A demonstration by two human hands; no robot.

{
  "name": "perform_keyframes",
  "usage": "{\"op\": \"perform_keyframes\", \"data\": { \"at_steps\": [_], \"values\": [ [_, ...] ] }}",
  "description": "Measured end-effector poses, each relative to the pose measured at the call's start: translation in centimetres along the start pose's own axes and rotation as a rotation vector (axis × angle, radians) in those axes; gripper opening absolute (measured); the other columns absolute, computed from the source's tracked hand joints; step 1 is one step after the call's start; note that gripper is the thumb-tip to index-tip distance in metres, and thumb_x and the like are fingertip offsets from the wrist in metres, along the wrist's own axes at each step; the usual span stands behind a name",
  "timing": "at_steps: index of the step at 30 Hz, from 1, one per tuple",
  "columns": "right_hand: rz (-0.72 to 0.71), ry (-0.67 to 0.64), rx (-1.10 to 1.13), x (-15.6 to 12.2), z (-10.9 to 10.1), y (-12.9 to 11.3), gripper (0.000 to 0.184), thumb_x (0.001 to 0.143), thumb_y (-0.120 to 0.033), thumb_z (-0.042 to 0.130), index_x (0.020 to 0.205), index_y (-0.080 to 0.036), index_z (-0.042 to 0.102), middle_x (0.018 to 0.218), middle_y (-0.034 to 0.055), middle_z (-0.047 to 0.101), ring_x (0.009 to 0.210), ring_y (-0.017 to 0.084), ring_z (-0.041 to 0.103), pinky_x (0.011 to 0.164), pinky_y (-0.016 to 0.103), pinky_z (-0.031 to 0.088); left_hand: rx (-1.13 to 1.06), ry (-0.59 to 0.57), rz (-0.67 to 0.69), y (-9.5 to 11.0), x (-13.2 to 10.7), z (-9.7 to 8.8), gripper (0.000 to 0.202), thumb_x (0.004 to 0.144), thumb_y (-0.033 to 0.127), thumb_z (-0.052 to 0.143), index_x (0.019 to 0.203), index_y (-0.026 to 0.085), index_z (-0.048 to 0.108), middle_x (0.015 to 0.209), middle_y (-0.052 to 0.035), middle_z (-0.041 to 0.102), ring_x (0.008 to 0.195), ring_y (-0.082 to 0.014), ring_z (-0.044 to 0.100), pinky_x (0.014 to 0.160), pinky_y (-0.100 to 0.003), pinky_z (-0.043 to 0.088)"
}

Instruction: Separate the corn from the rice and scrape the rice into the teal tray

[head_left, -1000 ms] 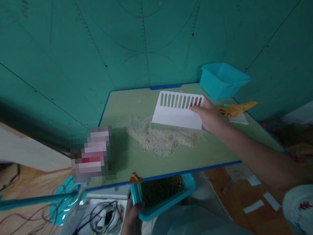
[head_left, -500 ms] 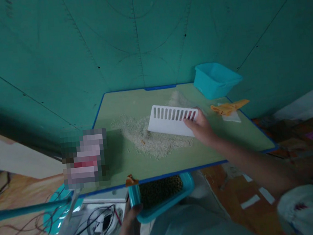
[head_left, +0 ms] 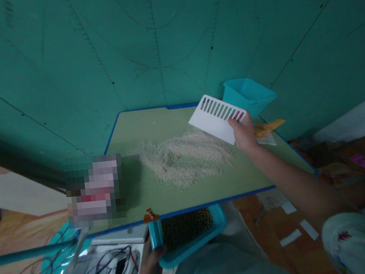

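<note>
My right hand (head_left: pixel 244 132) is closed on the slotted end of a white plastic scraper (head_left: pixel 215 120), held tilted above the right part of the table. Below and left of it, pale rice-like grains (head_left: pixel 184 158) lie spread in a wide patch, with a few small orange bits among them. My left hand (head_left: pixel 152 260) grips the left end of a blue plastic bin (head_left: pixel 181 257) just under the table's front edge. Small brown pellets or beans (head_left: pixel 187 227) fill part of that bin; I cannot tell which they are.
The green table (head_left: pixel 129 125) has a blue rim and stands against a green wall. An upright blue bin (head_left: pixel 249 94) sits at its back right corner, near an orange cloth (head_left: pixel 270 126). A box of cables (head_left: pixel 117 264) is on the floor at left.
My right hand has lifted the scraper up, back and to the right, off the grains. More of the grain patch shows. My left hand still holds the bin.
</note>
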State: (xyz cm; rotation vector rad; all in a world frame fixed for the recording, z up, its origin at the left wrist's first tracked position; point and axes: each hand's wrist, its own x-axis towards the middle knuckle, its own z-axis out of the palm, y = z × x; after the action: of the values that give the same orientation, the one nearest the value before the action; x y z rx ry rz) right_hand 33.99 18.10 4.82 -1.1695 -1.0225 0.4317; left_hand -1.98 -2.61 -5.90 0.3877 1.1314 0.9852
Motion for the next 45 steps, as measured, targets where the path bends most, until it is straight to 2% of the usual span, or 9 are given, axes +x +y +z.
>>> {"op": "perform_keyframes", "data": {
  "at_steps": [4,8,12,16,26,29,32,36,45],
  "values": [
    [0.016,0.025,0.024,0.3,-0.3,0.2,0.035,0.066,-0.030,0.062,0.097,-0.029,0.046,0.103,0.0007,0.062,0.098,0.021,0.062,0.092,0.042,0.049,0.008,0.001,0.067,-0.3,1.7,-0.1,0.075,0.036,0.030,0.085,0.111,0.034,0.076,0.128,-0.0012,0.076,0.137,-0.0548,0.045,0.104,-0.060,0.050],
    [0.136,-0.071,0.133,-2.3,1.0,-1.3,0.038,0.066,-0.030,0.065,0.099,-0.029,0.047,0.099,-0.0010,0.064,0.091,0.021,0.064,0.086,0.040,0.051,0.003,0.006,0.091,-0.6,2.4,-0.1,0.068,0.036,0.028,0.085,0.102,0.037,0.078,0.127,0.0031,0.076,0.142,-0.0532,0.039,0.110,-0.059,0.046],
    [0.227,-0.222,0.168,-5.1,2.7,-2.7,0.033,0.066,-0.030,0.069,0.091,-0.028,0.048,0.086,-0.0028,0.062,0.084,0.020,0.062,0.083,0.038,0.050,-0.003,0.006,0.106,-0.8,2.4,-0.1,0.072,0.034,0.031,0.086,0.105,0.037,0.077,0.129,0.0030,0.075,0.141,-0.0529,0.042,0.108,-0.059,0.047],
    [0.252,-0.239,0.130,-6.1,2.9,-2.8,0.030,0.065,-0.030,0.069,0.088,-0.027,0.049,0.082,-0.0032,0.060,0.080,0.019,0.060,0.080,0.037,0.050,0.000,0.012,0.105,-0.7,2.2,-0.2,0.080,0.032,0.032,0.087,0.110,0.036,0.075,0.134,0.0011,0.073,0.138,-0.0549,0.044,0.104,-0.059,0.050],
    [0.345,-0.283,0.126,-6.7,1.4,-3.6,0.031,0.065,-0.031,0.069,0.090,-0.028,0.050,0.082,-0.0025,0.064,0.077,0.021,0.063,0.077,0.041,0.052,-0.020,0.063,0.049,-0.7,1.0,-0.2,0.086,0.042,0.033,0.088,0.126,0.031,0.070,0.129,-0.0035,0.076,0.136,-0.0524,0.048,0.106,-0.061,0.048],
    [0.373,-0.223,0.125,-6.7,1.5,-3.5,0.035,0.061,-0.031,0.072,0.090,-0.028,0.053,0.081,-0.0032,0.065,0.077,0.021,0.063,0.076,0.041,0.052,-0.047,0.062,0.062,-0.4,0.5,0.2,0.089,0.048,0.033,0.086,0.134,0.034,0.064,0.131,-0.0012,0.074,0.139,-0.0484,0.047,0.109,-0.059,0.046],
    [0.422,-0.257,0.123,-6.9,1.6,-3.8,0.036,0.060,-0.032,0.072,0.091,-0.027,0.054,0.079,-0.0029,0.066,0.073,0.021,0.063,0.074,0.040,0.051,-0.070,0.066,0.057,-0.4,0.1,0.4,0.092,0.049,0.032,0.086,0.138,0.036,0.061,0.135,-0.0007,0.072,0.140,-0.0475,0.046,0.112,-0.059,0.043],
    [0.405,-0.301,0.138,-7.1,1.6,-4.1,0.035,0.063,-0.030,0.071,0.092,-0.028,0.053,0.083,-0.0018,0.067,0.075,0.021,0.064,0.075,0.040,0.052,-0.085,0.046,-0.017,-0.7,-0.1,0.2,0.085,0.052,0.033,0.083,0.135,0.030,0.065,0.130,-0.0055,0.075,0.138,-0.0498,0.047,0.111,-0.062,0.042],
    [0.419,-0.335,0.105,-7.4,1.3,-3.6,0.032,0.064,-0.030,0.070,0.091,-0.027,0.053,0.081,-0.0010,0.066,0.075,0.022,0.064,0.071,0.040,0.051,-0.070,0.044,-0.020,-0.4,-0.8,0.5,0.067,0.055,0.033,0.082,0.121,0.027,0.074,0.125,-0.0068,0.078,0.130,-0.0475,0.057,0.109,-0.056,0.045]
  ]
}}
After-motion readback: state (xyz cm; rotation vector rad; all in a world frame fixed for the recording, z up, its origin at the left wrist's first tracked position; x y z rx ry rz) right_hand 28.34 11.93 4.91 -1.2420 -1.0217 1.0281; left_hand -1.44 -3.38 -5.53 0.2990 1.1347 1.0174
